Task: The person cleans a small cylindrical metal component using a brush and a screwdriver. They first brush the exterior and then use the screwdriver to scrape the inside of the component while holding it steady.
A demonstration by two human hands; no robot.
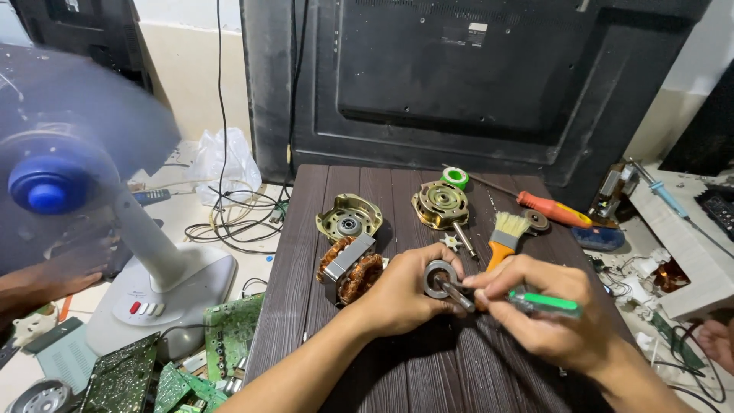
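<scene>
Over the near middle of the dark wood-grain surface (306,306), the person's left hand (401,294) pinches a small metal ring-shaped part (439,278) between thumb and fingers, holding it just above the boards. The right hand (547,310) is closed around a screwdriver with a clear and green handle (544,303), its grip pressed tight on the handle, and the metal tip meets the ring-shaped part where the two hands come together. Just behind the left hand lies a motor stator with copper windings (349,268), and beyond it a round metal motor cover (349,218). A second motor cover with a shaft (442,206) sits farther back, near a roll of green tape (456,177). An orange-handled paintbrush (506,235) lies just behind the right hand, and an orange-handled screwdriver (552,209) rests toward the far right edge. Off the surface to the left, a white standing fan with a blue hub (53,187) spins above green circuit boards (229,333) on the floor.
</scene>
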